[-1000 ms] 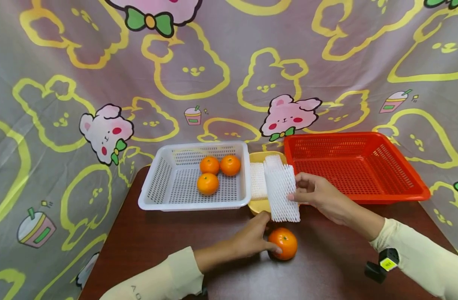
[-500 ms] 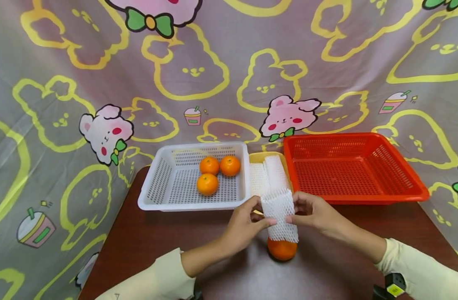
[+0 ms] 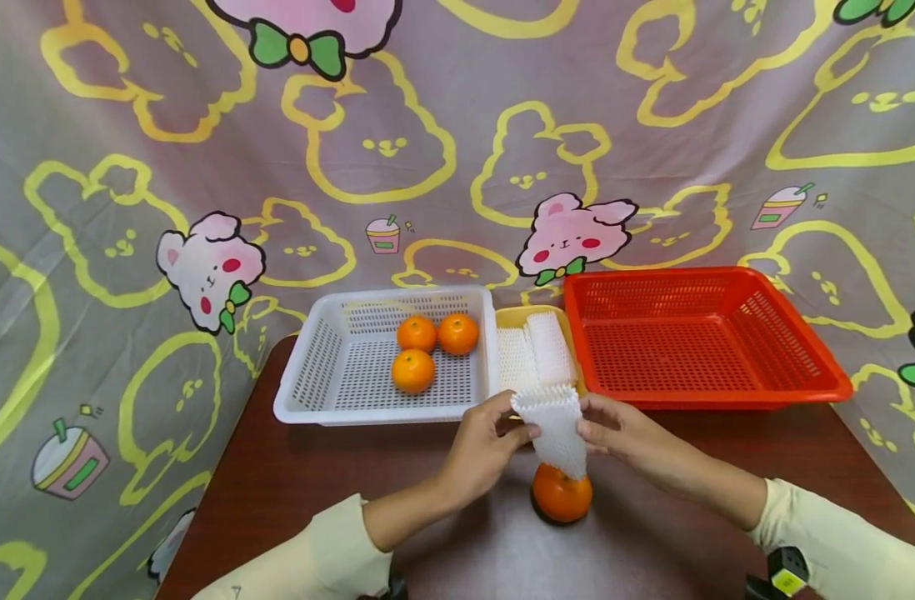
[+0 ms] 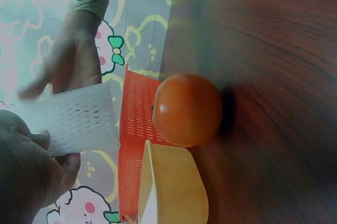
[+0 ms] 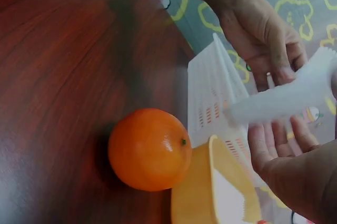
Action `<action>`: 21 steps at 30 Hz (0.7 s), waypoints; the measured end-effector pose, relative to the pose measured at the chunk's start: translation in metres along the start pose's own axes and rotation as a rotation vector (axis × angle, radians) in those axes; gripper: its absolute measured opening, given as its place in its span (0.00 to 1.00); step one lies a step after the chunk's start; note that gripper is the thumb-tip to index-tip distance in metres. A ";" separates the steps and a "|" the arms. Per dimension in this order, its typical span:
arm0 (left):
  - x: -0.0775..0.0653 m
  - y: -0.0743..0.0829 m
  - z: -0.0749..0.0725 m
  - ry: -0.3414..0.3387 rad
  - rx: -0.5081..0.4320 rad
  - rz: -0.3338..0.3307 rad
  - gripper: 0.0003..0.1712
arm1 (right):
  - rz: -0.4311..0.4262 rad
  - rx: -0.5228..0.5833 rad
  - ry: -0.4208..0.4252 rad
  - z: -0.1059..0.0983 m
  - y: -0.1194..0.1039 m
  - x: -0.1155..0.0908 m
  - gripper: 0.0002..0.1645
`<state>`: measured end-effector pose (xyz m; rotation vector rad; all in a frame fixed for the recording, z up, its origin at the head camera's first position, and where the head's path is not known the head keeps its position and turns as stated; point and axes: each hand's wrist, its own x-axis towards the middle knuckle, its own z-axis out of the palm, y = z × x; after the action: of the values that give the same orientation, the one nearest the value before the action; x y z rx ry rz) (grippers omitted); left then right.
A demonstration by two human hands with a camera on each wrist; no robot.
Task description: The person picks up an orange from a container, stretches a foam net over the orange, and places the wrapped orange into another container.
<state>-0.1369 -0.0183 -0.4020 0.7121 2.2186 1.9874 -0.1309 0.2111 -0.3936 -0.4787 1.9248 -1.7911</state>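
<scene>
A white foam net sleeve (image 3: pixel 558 433) is held up between both hands, its mouth spread toward the top. My left hand (image 3: pixel 478 454) pinches its left side between thumb and fingers. On the opposite side, my right hand (image 3: pixel 641 437) grips the edge with thumb and fingertips. Below it an orange (image 3: pixel 562 497) sits on the table, overlapped at the top by the sleeve in the head view. Both wrist views show a gap between the sleeve (image 4: pixel 87 121) and the orange (image 5: pixel 150 150).
Behind the hands stands a yellow container (image 3: pixel 528 315) with more foam net sleeves (image 3: pixel 549 346). To its left is a white basket (image 3: pixel 386 414) holding 3 oranges (image 3: pixel 413 371). A red basket (image 3: pixel 708 358) stands at the right. A patterned cloth (image 3: pixel 457 150) hangs behind the dark table (image 3: pixel 292 500).
The left hand has left the orange and taken hold of the foam net sleeve. The right hand has brought the sleeve down and toward the person, over the orange, and its mouth has been spread.
</scene>
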 end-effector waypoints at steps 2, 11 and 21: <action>0.000 0.000 0.000 0.001 0.044 0.045 0.12 | 0.055 0.060 -0.009 -0.001 0.002 0.000 0.34; 0.002 0.002 0.004 -0.059 0.081 0.184 0.12 | 0.193 0.247 -0.065 -0.001 0.011 0.001 0.33; 0.004 -0.002 0.007 -0.082 0.146 0.318 0.13 | 0.238 0.197 0.038 0.005 0.013 0.004 0.31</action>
<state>-0.1388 -0.0104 -0.4035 1.2091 2.3417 1.8907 -0.1307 0.2060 -0.4068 -0.1429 1.7241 -1.8179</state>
